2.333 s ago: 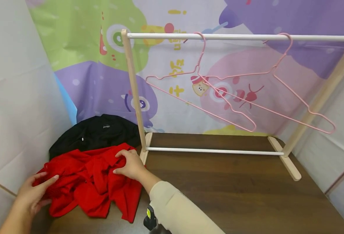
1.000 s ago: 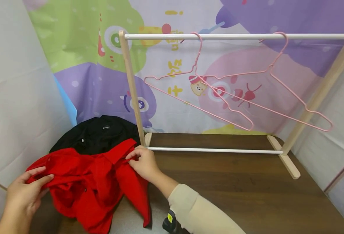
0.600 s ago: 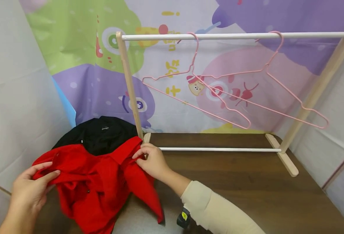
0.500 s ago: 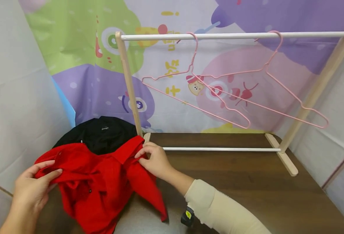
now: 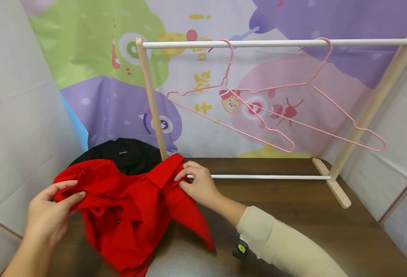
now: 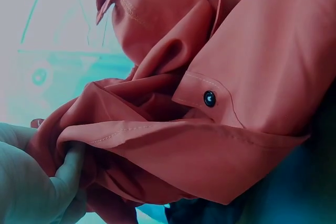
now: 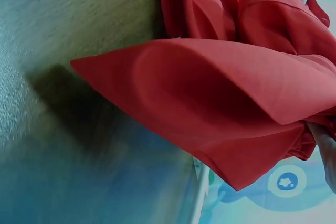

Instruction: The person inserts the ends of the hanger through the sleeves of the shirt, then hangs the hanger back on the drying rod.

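A crumpled red shirt [image 5: 130, 215] is held up between both hands, its lower part hanging toward the table. My left hand [image 5: 49, 211] pinches its left edge between thumb and fingers; in the left wrist view the fingers [image 6: 71, 171] reach into a fold. My right hand [image 5: 201, 186] pinches the fabric at the upper right, beside a pointed flap. That flap's tip hangs over the tabletop in the right wrist view. A dark button [image 6: 209, 98] shows on a stitched tab. Behind the shirt lies a black garment [image 5: 129, 152] with small pale lettering, partly covered.
A rack with wooden posts and a white top rail [image 5: 269, 43] stands at the back of the brown table [image 5: 276, 223]. Two pink wire hangers, a left one [image 5: 203, 111] and a right one [image 5: 338, 105], hang on it. White cloth walls [image 5: 13, 115] flank the table.
Both hands took hold of the red shirt, lifted it off the pile and moved right with it. It now hangs partly spread, with a flap swinging out on the right.
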`<act>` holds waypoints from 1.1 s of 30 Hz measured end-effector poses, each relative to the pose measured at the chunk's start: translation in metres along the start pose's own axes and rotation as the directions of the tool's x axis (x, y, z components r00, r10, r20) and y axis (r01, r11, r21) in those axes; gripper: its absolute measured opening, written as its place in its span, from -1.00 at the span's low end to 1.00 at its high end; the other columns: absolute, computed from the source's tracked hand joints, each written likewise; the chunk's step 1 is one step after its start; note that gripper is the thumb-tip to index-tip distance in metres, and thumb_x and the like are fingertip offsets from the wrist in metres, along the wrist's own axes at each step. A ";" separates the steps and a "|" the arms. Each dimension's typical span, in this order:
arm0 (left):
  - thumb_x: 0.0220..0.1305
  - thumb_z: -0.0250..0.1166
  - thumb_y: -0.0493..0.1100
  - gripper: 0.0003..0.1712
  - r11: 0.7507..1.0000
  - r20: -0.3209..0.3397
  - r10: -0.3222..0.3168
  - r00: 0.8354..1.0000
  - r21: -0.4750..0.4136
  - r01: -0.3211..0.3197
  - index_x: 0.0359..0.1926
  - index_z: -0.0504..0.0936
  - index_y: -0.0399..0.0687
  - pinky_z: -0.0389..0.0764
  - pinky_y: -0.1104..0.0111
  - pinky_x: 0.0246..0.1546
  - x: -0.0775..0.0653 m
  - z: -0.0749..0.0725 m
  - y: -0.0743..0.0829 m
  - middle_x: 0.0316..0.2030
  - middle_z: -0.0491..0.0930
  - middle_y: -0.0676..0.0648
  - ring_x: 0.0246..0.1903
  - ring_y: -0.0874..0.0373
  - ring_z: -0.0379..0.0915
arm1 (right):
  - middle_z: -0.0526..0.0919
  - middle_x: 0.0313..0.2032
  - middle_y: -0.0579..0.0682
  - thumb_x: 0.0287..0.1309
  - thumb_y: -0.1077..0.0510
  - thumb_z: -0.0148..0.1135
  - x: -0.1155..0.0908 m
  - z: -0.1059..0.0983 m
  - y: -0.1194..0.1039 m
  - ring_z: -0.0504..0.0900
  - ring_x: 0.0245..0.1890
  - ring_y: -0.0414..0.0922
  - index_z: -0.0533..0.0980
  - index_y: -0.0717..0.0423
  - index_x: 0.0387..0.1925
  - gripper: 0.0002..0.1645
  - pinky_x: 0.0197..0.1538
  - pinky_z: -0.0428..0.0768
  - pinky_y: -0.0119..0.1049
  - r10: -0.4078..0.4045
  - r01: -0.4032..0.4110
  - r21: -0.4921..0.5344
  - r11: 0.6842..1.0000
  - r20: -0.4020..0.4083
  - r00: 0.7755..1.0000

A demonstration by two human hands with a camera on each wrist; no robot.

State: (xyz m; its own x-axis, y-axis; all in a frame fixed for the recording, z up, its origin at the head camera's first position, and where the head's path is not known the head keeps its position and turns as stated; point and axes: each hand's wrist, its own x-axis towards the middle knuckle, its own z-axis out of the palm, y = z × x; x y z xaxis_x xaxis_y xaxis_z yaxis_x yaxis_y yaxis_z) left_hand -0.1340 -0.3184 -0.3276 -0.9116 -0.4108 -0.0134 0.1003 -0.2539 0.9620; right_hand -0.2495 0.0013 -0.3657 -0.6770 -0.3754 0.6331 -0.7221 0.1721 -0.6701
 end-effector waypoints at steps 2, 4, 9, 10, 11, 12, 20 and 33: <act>0.07 0.38 -0.52 -0.63 1.000 0.009 0.018 1.000 -0.013 -0.018 -0.19 0.76 -0.02 0.66 0.40 -0.42 -0.001 0.006 0.001 -0.11 0.50 0.12 -0.30 0.26 0.55 | 0.62 -0.28 -0.01 -0.07 0.52 0.21 0.000 -0.005 -0.002 0.58 -0.17 -0.11 0.68 0.21 -0.49 -0.77 -0.13 0.63 -0.39 -0.007 0.007 -0.004 1.000 -0.003 1.000; 0.06 0.36 -0.55 -0.62 0.999 0.016 0.039 0.999 -0.025 -0.038 -0.19 0.77 -0.03 0.66 0.40 -0.43 -0.001 0.012 0.002 -0.11 0.51 0.12 -0.30 0.26 0.54 | 0.62 -0.28 0.00 -0.06 0.52 0.20 -0.001 -0.010 -0.004 0.58 -0.18 -0.09 0.68 0.20 -0.49 -0.77 -0.17 0.64 -0.40 -0.019 0.019 -0.008 1.000 -0.009 1.000; 0.04 0.34 -0.60 -0.60 0.995 0.047 0.086 0.995 -0.053 -0.083 -0.19 0.76 -0.09 0.66 0.41 -0.42 -0.003 0.025 0.003 -0.12 0.56 0.10 -0.28 0.26 0.56 | 0.62 -0.26 -0.01 -0.05 0.50 0.22 -0.004 -0.022 -0.007 0.57 -0.20 -0.10 0.68 0.19 -0.48 -0.78 -0.27 0.65 -0.39 -0.025 0.025 -0.028 0.999 -0.025 0.999; 0.03 0.35 -0.60 -0.60 0.995 0.051 0.090 0.995 -0.051 -0.087 -0.19 0.76 -0.09 0.66 0.41 -0.42 -0.004 0.028 0.003 -0.13 0.56 0.10 -0.28 0.26 0.56 | 0.62 -0.26 -0.02 -0.05 0.50 0.23 -0.004 -0.025 -0.007 0.57 -0.19 -0.11 0.68 0.19 -0.48 -0.78 -0.29 0.65 -0.39 -0.025 0.024 -0.033 0.999 -0.026 0.999; 0.02 0.35 -0.61 -0.60 0.995 0.055 0.093 0.994 -0.053 -0.090 -0.19 0.76 -0.10 0.66 0.41 -0.41 -0.005 0.030 0.003 -0.13 0.57 0.09 -0.27 0.26 0.56 | 0.62 -0.26 -0.02 -0.06 0.50 0.22 -0.005 -0.027 -0.008 0.57 -0.19 -0.11 0.68 0.19 -0.48 -0.78 -0.30 0.65 -0.38 -0.029 0.028 -0.034 0.999 -0.028 0.999; 0.02 0.35 -0.60 -0.60 0.995 0.058 0.095 0.994 -0.047 -0.092 -0.19 0.76 -0.10 0.66 0.42 -0.40 -0.005 0.032 0.003 -0.12 0.56 0.09 -0.27 0.26 0.56 | 0.63 -0.26 -0.02 -0.06 0.50 0.22 -0.006 -0.029 -0.008 0.57 -0.19 -0.11 0.68 0.18 -0.49 -0.77 -0.32 0.66 -0.37 -0.033 0.032 -0.035 0.999 -0.030 0.999; 0.03 0.38 -0.55 -0.64 0.995 0.083 0.102 0.991 -0.009 -0.102 -0.18 0.74 -0.10 0.65 0.43 -0.33 -0.012 0.051 0.002 -0.08 0.51 0.03 -0.22 0.23 0.54 | 0.63 -0.26 -0.03 -0.08 0.51 0.23 -0.017 -0.051 -0.008 0.56 -0.22 -0.13 0.68 0.16 -0.49 -0.75 -0.38 0.66 -0.32 -0.046 0.045 -0.022 0.999 -0.058 0.997; 0.10 0.30 -0.57 -0.62 0.996 0.017 0.064 0.998 0.067 -0.065 -0.12 0.70 -0.13 0.65 0.42 -0.26 -0.026 0.099 -0.007 0.06 0.38 -0.03 -0.02 0.10 0.39 | 0.64 -0.26 -0.02 -0.06 0.53 0.28 -0.040 -0.092 0.006 0.58 -0.21 -0.12 0.67 0.14 -0.48 -0.74 -0.37 0.67 -0.34 -0.028 0.021 -0.052 0.998 -0.135 0.990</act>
State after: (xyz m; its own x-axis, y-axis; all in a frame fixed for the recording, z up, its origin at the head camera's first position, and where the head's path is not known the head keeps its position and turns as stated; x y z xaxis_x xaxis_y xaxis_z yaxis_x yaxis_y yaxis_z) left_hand -0.1504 -0.2198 -0.3069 -0.9100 -0.4112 0.0532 0.1328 -0.1674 0.9769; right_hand -0.2400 0.1012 -0.3591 -0.6694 -0.2541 0.6981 -0.7428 0.2112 -0.6353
